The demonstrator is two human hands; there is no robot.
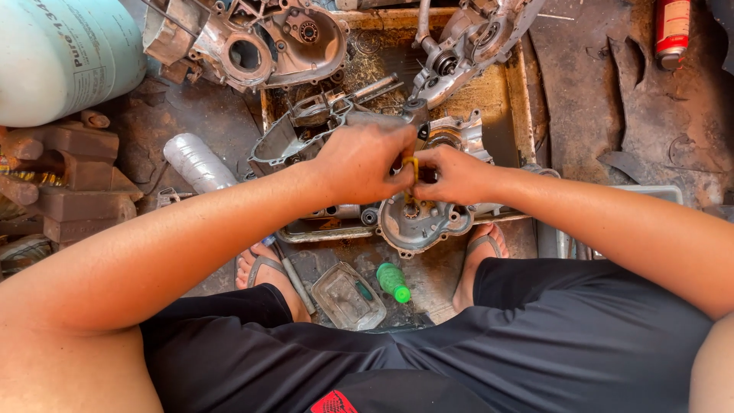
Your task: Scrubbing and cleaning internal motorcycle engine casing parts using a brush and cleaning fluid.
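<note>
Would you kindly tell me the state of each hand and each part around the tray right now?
left hand: closed on the yellow tool, from the left.
right hand: pinching the yellow tool.
yellow tool: upright, tip down over the round cover.
round cover: lying flat at the tray's front edge.
tray: oily, holding engine casings.
green bottle: lying on its side.
clear dish: on the floor, tilted.

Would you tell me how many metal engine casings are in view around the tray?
4: one engine casing at top left, one at top right, one left of the hands, one below the left hand and right hand. The hands may hide more.
</note>
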